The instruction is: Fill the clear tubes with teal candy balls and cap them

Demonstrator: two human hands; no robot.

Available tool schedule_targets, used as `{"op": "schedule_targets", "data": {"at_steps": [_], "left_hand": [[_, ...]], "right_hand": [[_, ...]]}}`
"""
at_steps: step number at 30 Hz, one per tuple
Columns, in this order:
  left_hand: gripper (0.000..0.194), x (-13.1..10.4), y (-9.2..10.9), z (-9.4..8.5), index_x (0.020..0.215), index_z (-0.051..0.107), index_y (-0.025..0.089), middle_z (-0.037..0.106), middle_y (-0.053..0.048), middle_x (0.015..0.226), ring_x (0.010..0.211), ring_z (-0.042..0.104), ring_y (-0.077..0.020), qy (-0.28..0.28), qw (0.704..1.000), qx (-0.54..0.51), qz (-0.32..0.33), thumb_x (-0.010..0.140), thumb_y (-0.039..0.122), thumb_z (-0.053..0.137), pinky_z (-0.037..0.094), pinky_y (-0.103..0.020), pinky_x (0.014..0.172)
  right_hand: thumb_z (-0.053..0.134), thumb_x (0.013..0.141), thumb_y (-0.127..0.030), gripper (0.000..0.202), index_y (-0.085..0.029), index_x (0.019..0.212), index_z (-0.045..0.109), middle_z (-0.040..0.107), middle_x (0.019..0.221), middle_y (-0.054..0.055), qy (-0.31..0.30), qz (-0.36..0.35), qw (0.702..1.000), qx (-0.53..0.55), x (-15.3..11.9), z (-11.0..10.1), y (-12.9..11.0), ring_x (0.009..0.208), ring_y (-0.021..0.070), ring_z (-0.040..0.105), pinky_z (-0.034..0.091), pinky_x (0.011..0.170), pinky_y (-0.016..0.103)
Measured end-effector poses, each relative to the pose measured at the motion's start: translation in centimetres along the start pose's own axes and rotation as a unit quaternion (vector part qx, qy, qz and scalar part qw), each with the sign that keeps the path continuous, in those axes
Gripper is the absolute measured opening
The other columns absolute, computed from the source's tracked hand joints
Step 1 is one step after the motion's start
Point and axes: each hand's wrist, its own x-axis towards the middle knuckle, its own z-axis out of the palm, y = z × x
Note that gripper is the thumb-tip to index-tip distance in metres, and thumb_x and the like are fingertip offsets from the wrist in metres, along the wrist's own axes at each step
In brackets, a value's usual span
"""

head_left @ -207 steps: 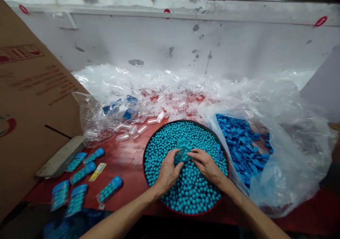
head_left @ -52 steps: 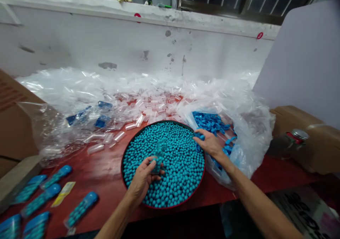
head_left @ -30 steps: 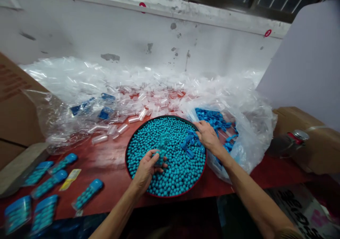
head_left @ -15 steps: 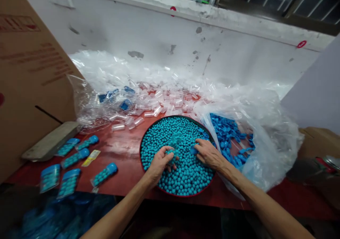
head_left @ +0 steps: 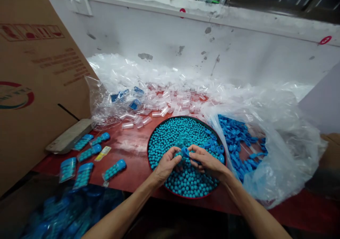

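Observation:
A round tub [head_left: 149, 161] full of small turquoise balls [head_left: 170, 132] stands in front of me. Over it, my left hand [head_left: 168, 164] is closed around a small clear container [head_left: 179, 155] with turquoise balls, mostly covered by the fingers. My right hand [head_left: 208, 162] pinches a blue cap [head_left: 186, 151] against the end of that container. Whether the cap is seated, I cannot tell. More blue caps [head_left: 212, 143] lie on the balls at the tub's right side.
Filled, capped containers [head_left: 114, 170] lie on the red table [head_left: 130, 143] at left, beside a grey block [head_left: 69, 136] and a cardboard box [head_left: 42, 90]. Clear empty tubes [head_left: 170, 104] are heaped behind the tub. At right, a plastic bag [head_left: 281, 161] holds loose blue caps [head_left: 233, 136].
My right hand has moved left from the tub's right side, bringing a blue cap to the container in my left hand. More caps show on the balls. The view has shifted slightly left.

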Motion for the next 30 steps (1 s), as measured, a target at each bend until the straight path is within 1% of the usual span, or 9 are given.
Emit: {"op": "schedule_targets", "data": {"at_steps": [4, 6, 9, 13, 17, 20, 23, 25, 30], "left_hand": [[0.034, -0.1, -0.1, 0.2, 0.101, 0.046, 0.019, 0.053, 0.003, 0.066, 0.046, 0.047, -0.0066, -0.016, 1.0, 0.015, 0.011, 0.071, 0.032, 0.058, 0.037, -0.017, 0.044], [0.041, -0.2, 0.0, 0.3, 0.108, 0.045, 0.021, 0.055, 0.002, 0.072, 0.048, 0.047, -0.0068, -0.018, 1.0, 0.014, 0.014, 0.071, 0.031, 0.058, 0.039, -0.018, 0.046], [0.043, -0.3, 0.1, 0.4, 0.111, 0.046, 0.021, 0.055, 0.001, 0.077, 0.049, 0.047, -0.0069, -0.021, 0.999, 0.02, 0.014, 0.071, 0.029, 0.058, 0.039, -0.019, 0.047], [0.047, -0.3, 0.1, 0.4, 0.115, 0.045, 0.02, 0.055, 0.0, 0.074, 0.048, 0.048, -0.0077, -0.028, 0.999, 0.03, 0.017, 0.071, 0.029, 0.058, 0.04, -0.02, 0.047], [0.05, -0.4, 0.1, 0.4, 0.119, 0.043, 0.021, 0.054, 0.001, 0.068, 0.046, 0.047, -0.0078, -0.042, 0.998, 0.047, 0.02, 0.072, 0.028, 0.056, 0.039, -0.02, 0.045], [0.047, -0.6, 0.0, 0.5, 0.119, 0.044, 0.021, 0.052, 0.002, 0.067, 0.044, 0.047, -0.0074, -0.051, 0.996, 0.069, 0.027, 0.073, 0.027, 0.054, 0.037, -0.019, 0.043], [0.044, -0.6, -0.1, 0.5, 0.117, 0.045, 0.021, 0.05, 0.003, 0.063, 0.044, 0.046, -0.0073, -0.079, 0.992, 0.093, 0.027, 0.074, 0.025, 0.052, 0.036, -0.018, 0.043], [0.041, -0.7, -0.3, 0.6, 0.114, 0.046, 0.022, 0.05, 0.003, 0.064, 0.044, 0.046, -0.0066, -0.082, 0.991, 0.102, 0.024, 0.074, 0.025, 0.051, 0.036, -0.018, 0.042], [0.03, -0.9, -0.5, 0.7, 0.105, 0.05, 0.02, 0.047, 0.005, 0.062, 0.042, 0.041, -0.0046, -0.045, 0.985, 0.162, 0.035, 0.075, 0.026, 0.049, 0.033, -0.017, 0.041]], "right_hand": [[0.055, 0.074, -0.039, 0.025, -0.022, 0.084, 0.039, 0.038, 0.046, -0.013, -0.035, 0.049, 0.998, 0.035, 0.1, -1.1, -0.3, 0.028, 0.0005, 0.018, 0.024, 0.028, 0.011], [0.055, 0.074, -0.038, 0.024, -0.021, 0.081, 0.04, 0.039, 0.046, -0.013, -0.048, 0.05, 0.996, 0.05, 0.0, -1.3, -0.4, 0.028, -0.0001, 0.017, 0.028, 0.028, 0.011], [0.054, 0.074, -0.038, 0.023, -0.019, 0.079, 0.042, 0.039, 0.047, -0.012, -0.049, 0.034, 0.996, 0.072, -0.1, -1.2, -0.4, 0.027, -0.0011, 0.016, 0.032, 0.029, 0.012], [0.054, 0.075, -0.036, 0.022, -0.018, 0.078, 0.042, 0.043, 0.047, -0.012, -0.041, 0.035, 0.997, 0.062, 0.0, -0.9, -0.3, 0.026, -0.0016, 0.019, 0.035, 0.029, 0.012], [0.055, 0.075, -0.035, 0.023, -0.018, 0.076, 0.039, 0.043, 0.048, -0.012, -0.06, 0.043, 0.994, 0.075, 0.2, -1.1, 0.2, 0.026, -0.002, 0.02, 0.039, 0.031, 0.012], [0.056, 0.075, -0.036, 0.024, -0.019, 0.077, 0.039, 0.04, 0.045, -0.013, -0.107, 0.054, 0.988, 0.096, 0.1, -1.7, 1.0, 0.026, -0.0019, 0.017, 0.04, 0.031, 0.012], [0.054, 0.076, -0.037, 0.023, -0.019, 0.081, 0.041, 0.036, 0.041, -0.014, -0.164, 0.057, 0.98, 0.102, -0.2, -2.2, 1.5, 0.025, -0.0013, 0.015, 0.04, 0.031, 0.012], [0.054, 0.077, -0.037, 0.023, -0.018, 0.082, 0.041, 0.037, 0.041, -0.014, -0.175, 0.058, 0.978, 0.096, -0.2, -2.4, 1.7, 0.025, -0.001, 0.016, 0.041, 0.031, 0.012], [0.057, 0.074, -0.038, 0.026, -0.018, 0.078, 0.041, 0.037, 0.04, -0.014, -0.167, 0.092, 0.978, 0.079, 0.4, -2.2, 1.3, 0.025, -0.0007, 0.019, 0.039, 0.029, 0.012]]}}
